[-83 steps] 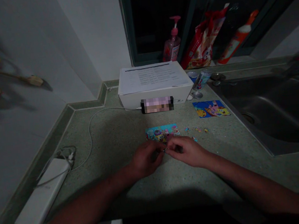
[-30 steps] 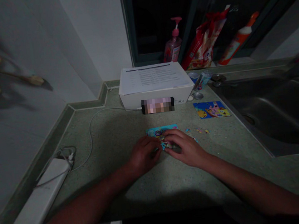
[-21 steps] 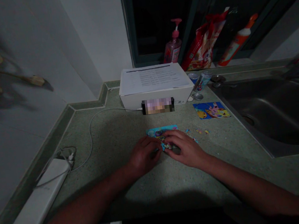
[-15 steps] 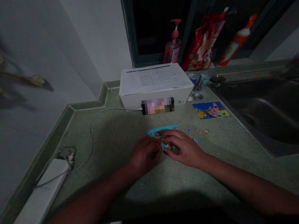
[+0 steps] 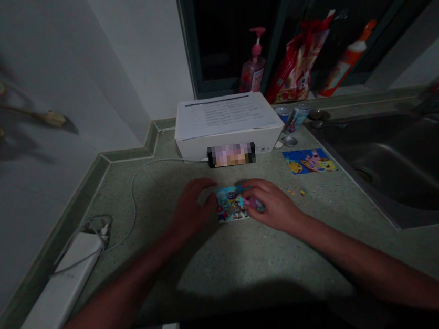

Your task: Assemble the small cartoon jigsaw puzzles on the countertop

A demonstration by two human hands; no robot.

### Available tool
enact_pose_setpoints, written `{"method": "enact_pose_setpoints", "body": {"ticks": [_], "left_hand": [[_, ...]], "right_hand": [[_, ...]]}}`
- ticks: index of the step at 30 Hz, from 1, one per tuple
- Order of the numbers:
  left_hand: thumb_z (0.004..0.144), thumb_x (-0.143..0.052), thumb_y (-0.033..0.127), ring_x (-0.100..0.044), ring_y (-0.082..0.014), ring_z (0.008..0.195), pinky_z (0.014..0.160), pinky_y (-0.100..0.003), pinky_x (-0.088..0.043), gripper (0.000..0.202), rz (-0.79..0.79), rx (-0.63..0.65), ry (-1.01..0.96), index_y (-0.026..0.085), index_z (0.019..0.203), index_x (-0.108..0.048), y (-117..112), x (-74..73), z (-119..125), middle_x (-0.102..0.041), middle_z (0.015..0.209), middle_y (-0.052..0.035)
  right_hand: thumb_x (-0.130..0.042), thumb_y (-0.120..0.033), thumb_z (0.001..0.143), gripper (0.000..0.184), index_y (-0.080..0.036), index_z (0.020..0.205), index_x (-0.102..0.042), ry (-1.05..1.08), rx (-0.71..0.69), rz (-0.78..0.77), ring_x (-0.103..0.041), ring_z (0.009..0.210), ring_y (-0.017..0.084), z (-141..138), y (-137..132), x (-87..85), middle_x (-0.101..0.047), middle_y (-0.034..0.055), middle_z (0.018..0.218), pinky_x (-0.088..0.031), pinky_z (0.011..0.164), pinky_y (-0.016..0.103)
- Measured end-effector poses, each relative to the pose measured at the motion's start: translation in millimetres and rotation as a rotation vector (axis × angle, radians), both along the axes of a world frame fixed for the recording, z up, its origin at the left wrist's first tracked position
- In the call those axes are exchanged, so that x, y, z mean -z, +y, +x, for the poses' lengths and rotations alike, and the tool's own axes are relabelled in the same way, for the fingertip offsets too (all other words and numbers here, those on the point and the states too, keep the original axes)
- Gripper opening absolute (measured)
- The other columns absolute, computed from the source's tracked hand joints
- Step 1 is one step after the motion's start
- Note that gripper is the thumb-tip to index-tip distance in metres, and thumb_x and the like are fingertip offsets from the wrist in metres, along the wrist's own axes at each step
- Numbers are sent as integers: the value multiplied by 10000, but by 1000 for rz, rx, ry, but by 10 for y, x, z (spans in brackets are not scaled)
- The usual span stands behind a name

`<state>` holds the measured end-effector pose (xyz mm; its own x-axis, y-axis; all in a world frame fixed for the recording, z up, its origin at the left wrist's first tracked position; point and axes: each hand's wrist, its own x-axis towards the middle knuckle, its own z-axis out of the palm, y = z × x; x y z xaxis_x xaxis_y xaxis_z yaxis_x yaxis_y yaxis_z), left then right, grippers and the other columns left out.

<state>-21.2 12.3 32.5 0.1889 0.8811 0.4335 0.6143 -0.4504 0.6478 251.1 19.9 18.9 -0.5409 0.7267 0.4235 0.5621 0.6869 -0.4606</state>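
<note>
Here, right hand (image 5: 276,206) over the jigsaw's (image 5: 229,205) right part, left hand (image 5: 193,203) alongside.

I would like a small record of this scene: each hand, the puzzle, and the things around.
Puzzle: flat on the counter
Left hand: open, beside the puzzle's left edge; contact unclear
Right hand: over the puzzle's right side; grip unclear
Loose pieces: right of the right hand
Blue picture card: beside the sink
Phone: before the white box
</note>
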Motion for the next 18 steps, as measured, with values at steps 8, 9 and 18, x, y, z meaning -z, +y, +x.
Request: {"method": "enact_pose_setpoints", "body": {"ticks": [8, 9, 18], "left_hand": [[994, -629, 163, -754, -296, 1090, 1004, -543, -617, 197, 35, 189, 274, 235, 1148, -728, -40, 44, -43, -808, 1174, -87], [993, -620, 161, -754, -290, 1078, 1001, -533, -617, 200, 45, 191, 277, 240, 1142, -727, -62, 77, -44, -810, 1165, -85], [1036, -560, 149, -733, -254, 1090, 1026, -487, -588, 196, 37, 237, 274, 213, 1122, -723, -130, 157, -59, -800, 1169, -71]], "right_hand": [[-687, -191, 938, 204, -274, 1113, -750, -113, -58, -67, -715, 1227, 336, -223, 21, -10, -759, 121, 1297, -590, 1050, 573], [-690, -186, 937, 204, -272, 1110, -755, -119, -56, -75, -719, 1214, 336, -246, 13, -3, -763, 121, 1281, -596, 1042, 566], [-717, -183, 944, 140, -229, 1074, -739, -172, -47, -105, -711, 1210, 345, -285, -16, 30, -751, 136, 1276, -577, 1061, 529]]}}
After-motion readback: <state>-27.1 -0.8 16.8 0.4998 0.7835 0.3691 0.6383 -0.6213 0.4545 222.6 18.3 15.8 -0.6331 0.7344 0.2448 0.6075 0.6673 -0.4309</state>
